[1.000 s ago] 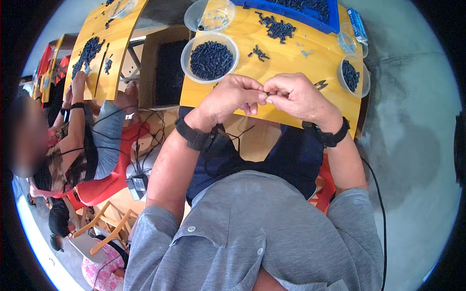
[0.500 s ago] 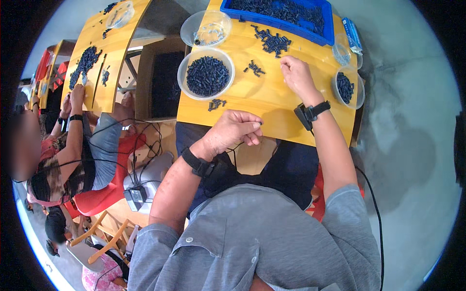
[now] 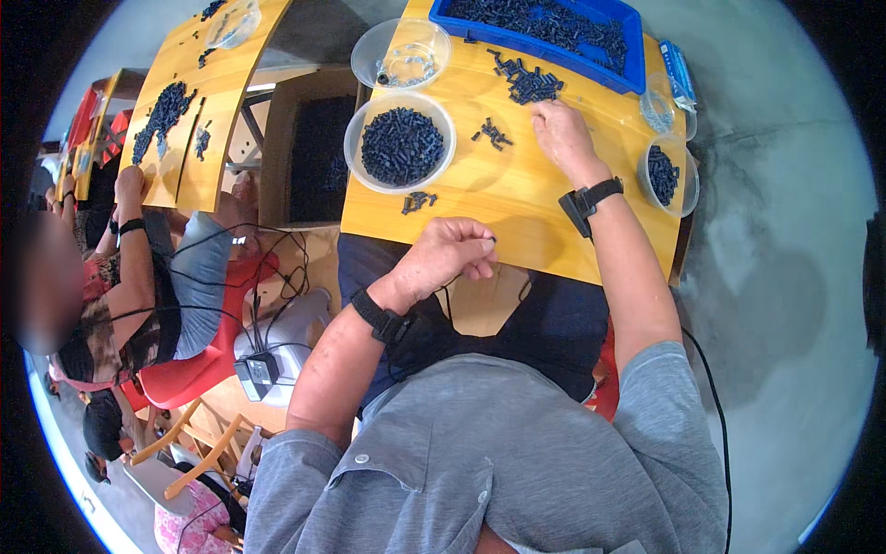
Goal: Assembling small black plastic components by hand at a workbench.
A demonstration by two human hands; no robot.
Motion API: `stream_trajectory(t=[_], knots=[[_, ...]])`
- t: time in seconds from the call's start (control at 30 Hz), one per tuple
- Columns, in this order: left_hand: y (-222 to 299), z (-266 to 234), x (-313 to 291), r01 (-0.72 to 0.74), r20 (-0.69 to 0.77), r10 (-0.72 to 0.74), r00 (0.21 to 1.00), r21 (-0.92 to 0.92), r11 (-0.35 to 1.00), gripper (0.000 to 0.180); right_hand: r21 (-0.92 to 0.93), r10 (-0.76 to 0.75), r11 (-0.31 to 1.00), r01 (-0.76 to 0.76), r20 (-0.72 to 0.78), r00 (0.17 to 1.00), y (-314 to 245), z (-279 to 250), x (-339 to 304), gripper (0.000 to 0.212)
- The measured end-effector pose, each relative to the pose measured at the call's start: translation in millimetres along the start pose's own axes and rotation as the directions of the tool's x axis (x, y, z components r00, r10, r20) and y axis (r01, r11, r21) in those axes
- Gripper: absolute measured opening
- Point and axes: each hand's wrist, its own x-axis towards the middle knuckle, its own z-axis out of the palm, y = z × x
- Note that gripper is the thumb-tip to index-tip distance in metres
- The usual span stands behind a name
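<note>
My left hand (image 3: pixel 448 254) is over the table's front edge, thumb and forefinger pinched on a small black piece (image 3: pixel 494 239); only its tip shows. Farther off, my right hand (image 3: pixel 565 138) has its fingers drawn together at the near side of a loose pile of short black tubular pieces (image 3: pixel 535 87). Whatever its fingertips hold is hidden. A smaller cluster of the same pieces (image 3: pixel 494 134) lies left of that hand. Beyond my left hand are a few more pieces (image 3: pixel 419 201) beside a clear round tub (image 3: pixel 447 164) full of black pieces.
A blue tray (image 3: pixel 637 55) of black pieces stands at the far side of the yellow table (image 3: pixel 526 198). Another clear tub (image 3: pixel 362 55) holds small shiny parts. Small clear cups (image 3: pixel 688 189) line the right edge. At left, a person works at another table (image 3: pixel 185 175) above a cardboard box (image 3: pixel 277 166).
My right hand has moved slightly forward, up against the near side of the pile. My left hand keeps its pinch in nearly the same place. The whole view has shifted a little.
</note>
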Motion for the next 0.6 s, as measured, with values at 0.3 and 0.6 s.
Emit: stream_trajectory(t=[0.3,0.6], knots=[[17.9,8.1,-5.6,-0.214,-0.138,0.196,0.971,-0.135,0.967,0.013,-0.097,0.033,0.994,-0.041,-0.081,0.996,-2.6,2.4,-10.7,0.012],[33.1,21.2,-16.1,-0.374,-0.199,0.345,0.917,-0.132,0.918,0.015,0.759,0.442,0.463,-0.457,0.249,0.861,-49.4,-38.9,-42.0,0.013]])
